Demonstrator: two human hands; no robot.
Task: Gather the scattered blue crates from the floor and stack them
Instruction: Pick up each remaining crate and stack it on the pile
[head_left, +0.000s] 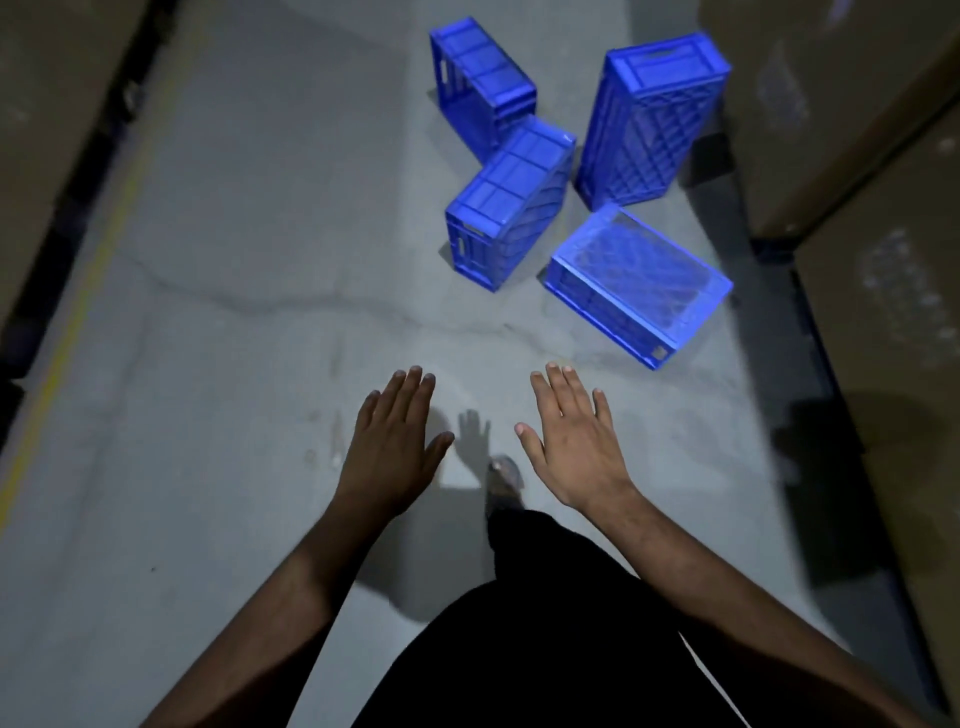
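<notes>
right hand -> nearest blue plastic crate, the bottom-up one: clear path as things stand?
Probably yes. The right hand is open and empty, and only bare grey concrete floor lies between it and the overturned blue plastic crate. It is not touching yet; a step forward looks needed.

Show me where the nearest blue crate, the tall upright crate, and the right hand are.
nearest blue crate (636, 283): head view, on its pale upturned bottom.
tall upright crate (644, 135): head view, on its ribbed broad face.
right hand (576, 441): head view, on its back.
</notes>
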